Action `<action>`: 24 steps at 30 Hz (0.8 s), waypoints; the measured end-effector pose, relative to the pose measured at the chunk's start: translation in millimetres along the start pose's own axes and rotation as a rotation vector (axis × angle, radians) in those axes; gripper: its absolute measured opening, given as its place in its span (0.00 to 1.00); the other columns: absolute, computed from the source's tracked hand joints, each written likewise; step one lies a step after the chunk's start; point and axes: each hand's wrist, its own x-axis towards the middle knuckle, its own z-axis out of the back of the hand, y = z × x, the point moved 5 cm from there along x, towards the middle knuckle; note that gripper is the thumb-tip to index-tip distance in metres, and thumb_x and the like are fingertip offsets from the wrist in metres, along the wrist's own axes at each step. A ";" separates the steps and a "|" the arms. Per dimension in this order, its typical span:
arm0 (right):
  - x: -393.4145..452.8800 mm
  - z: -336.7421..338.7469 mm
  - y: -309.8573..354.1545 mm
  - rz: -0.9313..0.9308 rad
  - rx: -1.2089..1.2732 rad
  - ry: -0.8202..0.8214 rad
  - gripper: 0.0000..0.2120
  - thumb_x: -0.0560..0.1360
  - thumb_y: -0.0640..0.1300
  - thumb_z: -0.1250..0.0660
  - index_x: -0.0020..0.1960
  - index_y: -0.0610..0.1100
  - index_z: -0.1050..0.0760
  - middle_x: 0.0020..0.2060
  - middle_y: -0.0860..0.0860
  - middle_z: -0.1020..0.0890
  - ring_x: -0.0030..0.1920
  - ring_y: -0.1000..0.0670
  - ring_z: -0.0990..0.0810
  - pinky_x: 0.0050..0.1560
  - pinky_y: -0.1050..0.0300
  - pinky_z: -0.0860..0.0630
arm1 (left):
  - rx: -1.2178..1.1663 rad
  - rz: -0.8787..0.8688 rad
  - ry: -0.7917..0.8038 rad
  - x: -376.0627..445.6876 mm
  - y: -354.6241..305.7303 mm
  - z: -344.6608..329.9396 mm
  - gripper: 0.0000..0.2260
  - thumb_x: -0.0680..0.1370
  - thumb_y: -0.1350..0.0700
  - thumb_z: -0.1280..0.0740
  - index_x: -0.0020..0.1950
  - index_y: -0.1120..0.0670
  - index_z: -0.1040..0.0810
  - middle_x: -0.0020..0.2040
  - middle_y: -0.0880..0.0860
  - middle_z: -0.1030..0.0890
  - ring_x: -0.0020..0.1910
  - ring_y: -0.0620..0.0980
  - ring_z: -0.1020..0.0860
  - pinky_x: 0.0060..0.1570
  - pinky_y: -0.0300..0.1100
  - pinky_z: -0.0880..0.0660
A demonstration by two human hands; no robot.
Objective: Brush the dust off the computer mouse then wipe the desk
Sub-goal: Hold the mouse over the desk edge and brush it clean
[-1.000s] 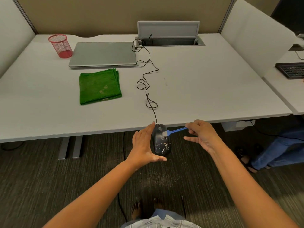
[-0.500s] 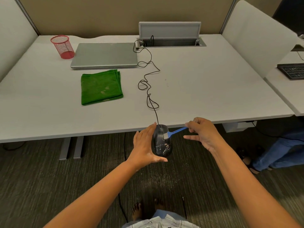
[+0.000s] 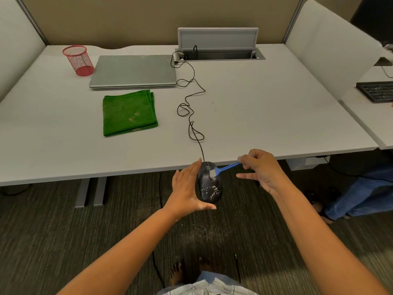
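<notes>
A: Where is the mouse (image 3: 209,184) now?

B: Off the worktop (image 3: 265,116), held in the air just past its near edge, over the carpet. The left hand (image 3: 187,189) cups it from the side, fingers fairly straight up along its flank and the thumb curled under its rear end. The right hand (image 3: 260,169) pinches the blue brush (image 3: 225,168) by the end of its handle, the lower fingers spread loose.

A: What has changed over the last second?

B: Little in place. The bristles have crept from the mouse's front end towards its middle by the wheel, and the right hand has lifted a touch. Pale specks still cover the rear half, so I judge the brushing is underway but far from finished.

A: And the wiping?

B: Not begun, by the look of it. The folded green cloth (image 3: 129,113) lies untouched near the laptop (image 3: 134,70), well apart from both hands.

A: Anything you cannot make out?

B: The left palm hides the mouse's far side. The cable (image 3: 191,111) runs to the far-edge cable tray, but the plug is too small to tell. Whether dust sits on the worktop itself is unclear, bar a few faint flecks.
</notes>
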 end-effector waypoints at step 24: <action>-2.6 18.7 -15.3 -0.060 0.080 -0.070 0.12 0.70 0.38 0.30 0.32 0.43 0.31 0.34 0.47 0.27 0.39 0.52 0.26 0.33 0.56 0.18 | -0.033 -0.011 -0.021 -3.5 0.7 -2.1 0.56 0.55 0.34 0.25 0.67 0.30 0.65 0.72 0.49 0.41 0.67 0.43 0.46 0.70 0.51 0.56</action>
